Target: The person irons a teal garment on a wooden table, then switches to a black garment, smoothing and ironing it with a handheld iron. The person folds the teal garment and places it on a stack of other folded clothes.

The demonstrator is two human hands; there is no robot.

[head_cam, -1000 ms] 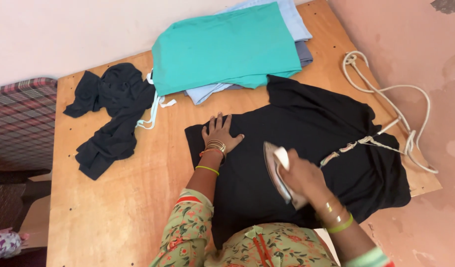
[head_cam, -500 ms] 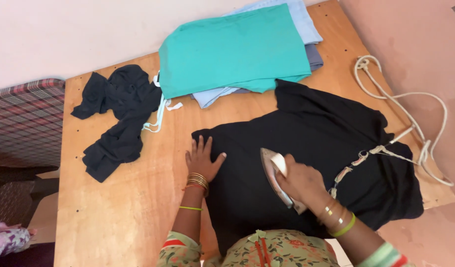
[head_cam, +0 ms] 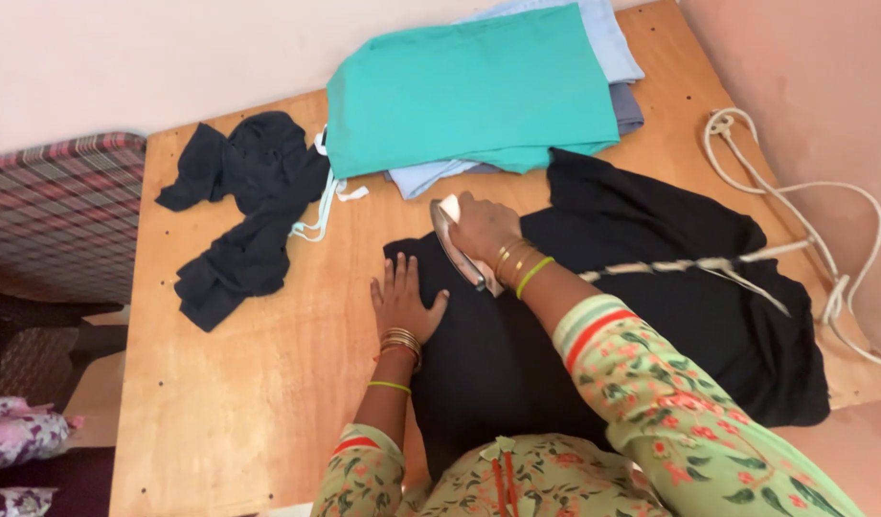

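A black garment (head_cam: 642, 287) lies spread flat on the wooden surface (head_cam: 259, 383), running from the person's body outward to the right. The right hand (head_cam: 481, 228) is closed around the handle of a clothes iron (head_cam: 457, 241), which rests on the garment's far left corner. The left hand (head_cam: 402, 302) lies flat with fingers spread, pressing down the garment's left edge just below and to the left of the iron; the two hands are near each other but not touching. Both wrists carry gold and green bangles. From the right hand a braided cord (head_cam: 689, 263) stretches rightward across the black cloth and joins a loose coil of pale cable (head_cam: 824, 239) at the surface's right edge.

Beyond the right hand sits a stack of folded clothes (head_cam: 474, 91), teal on top with light blue and grey pieces beneath. Left of that stack, and up-left of the left hand, a crumpled dark garment (head_cam: 239, 211) lies in a heap with a pale strap beside it.

The surface is bare plywood with small screw holes. A whitish wall (head_cam: 124, 67) rises behind it, a pinkish floor (head_cam: 814, 86) runs along the right, and a plaid mattress (head_cam: 53, 215) adjoins the left.
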